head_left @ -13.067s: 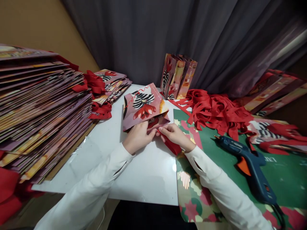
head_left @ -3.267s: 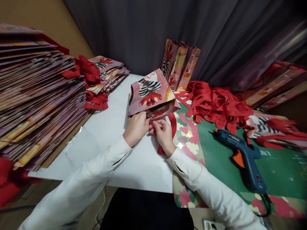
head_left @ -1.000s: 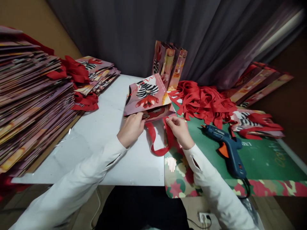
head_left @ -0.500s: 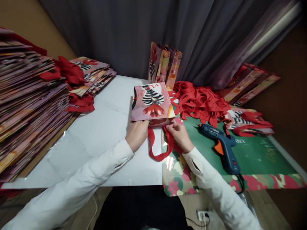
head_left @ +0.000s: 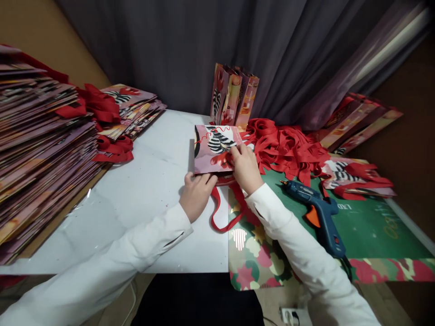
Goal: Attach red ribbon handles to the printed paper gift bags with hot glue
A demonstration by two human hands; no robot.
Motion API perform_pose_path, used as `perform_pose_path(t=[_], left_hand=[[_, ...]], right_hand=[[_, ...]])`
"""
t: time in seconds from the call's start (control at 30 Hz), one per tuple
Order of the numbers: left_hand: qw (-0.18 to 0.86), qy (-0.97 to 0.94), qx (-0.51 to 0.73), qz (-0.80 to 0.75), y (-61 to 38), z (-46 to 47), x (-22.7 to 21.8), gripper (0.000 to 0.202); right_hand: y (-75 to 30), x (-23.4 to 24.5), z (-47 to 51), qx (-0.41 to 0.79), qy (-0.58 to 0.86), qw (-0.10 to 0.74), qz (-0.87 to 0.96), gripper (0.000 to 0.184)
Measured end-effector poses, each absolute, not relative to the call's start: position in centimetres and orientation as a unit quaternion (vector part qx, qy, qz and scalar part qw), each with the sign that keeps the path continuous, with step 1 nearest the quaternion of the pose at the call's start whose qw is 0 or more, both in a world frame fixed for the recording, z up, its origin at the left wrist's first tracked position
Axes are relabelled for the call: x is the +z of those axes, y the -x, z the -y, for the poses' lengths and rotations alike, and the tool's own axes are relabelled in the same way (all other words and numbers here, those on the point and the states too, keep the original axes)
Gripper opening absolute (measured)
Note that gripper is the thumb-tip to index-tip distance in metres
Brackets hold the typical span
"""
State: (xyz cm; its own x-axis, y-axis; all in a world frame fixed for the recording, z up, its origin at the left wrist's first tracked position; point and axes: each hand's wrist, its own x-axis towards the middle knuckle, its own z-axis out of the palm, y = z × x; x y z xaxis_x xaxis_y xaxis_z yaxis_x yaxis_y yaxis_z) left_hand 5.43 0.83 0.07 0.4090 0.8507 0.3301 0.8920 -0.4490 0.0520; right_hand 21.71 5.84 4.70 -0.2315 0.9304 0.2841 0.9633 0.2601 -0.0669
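On the surface [head_left: 149, 181], the printed bag [head_left: 216, 146] lies mouth toward the near edge, left hand [head_left: 198, 195] at its rim, right hand [head_left: 246, 167] across its front; whether either grip pinches, I cannot tell. Room runs leftward to stacked bags [head_left: 44, 154].

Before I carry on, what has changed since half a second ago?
The right hand has let go of the red ribbon and moved up, away from the body, onto the printed front of the paper bag. The left hand stays at the bag's mouth; the glue gun still lies on the green mat.
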Motion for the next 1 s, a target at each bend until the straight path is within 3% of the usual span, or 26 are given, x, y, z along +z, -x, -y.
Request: perform_pose_path(t=[0.37, 0.6, 1.0], left_hand=[[0.137, 0.874, -0.221, 0.411, -3.7, 1.8, -0.3, 0.053], [0.166, 0.868, -0.226, 0.409, -3.6, 2.5, 0.1, 0.043], [0.072, 0.915, -0.183, 0.352, 0.1, -0.1, 0.7, 0.059]], right_hand=[[-21.0, 6.3, -6.3, -0.067, 0.658, 0.092, 0.745, 0.043], [-20.9, 6.2, -6.3, -0.103, 0.647, 0.075, 0.752, 0.035], [-21.1, 6.3, -6.6, -0.159, 0.620, 0.069, 0.766, 0.027]])
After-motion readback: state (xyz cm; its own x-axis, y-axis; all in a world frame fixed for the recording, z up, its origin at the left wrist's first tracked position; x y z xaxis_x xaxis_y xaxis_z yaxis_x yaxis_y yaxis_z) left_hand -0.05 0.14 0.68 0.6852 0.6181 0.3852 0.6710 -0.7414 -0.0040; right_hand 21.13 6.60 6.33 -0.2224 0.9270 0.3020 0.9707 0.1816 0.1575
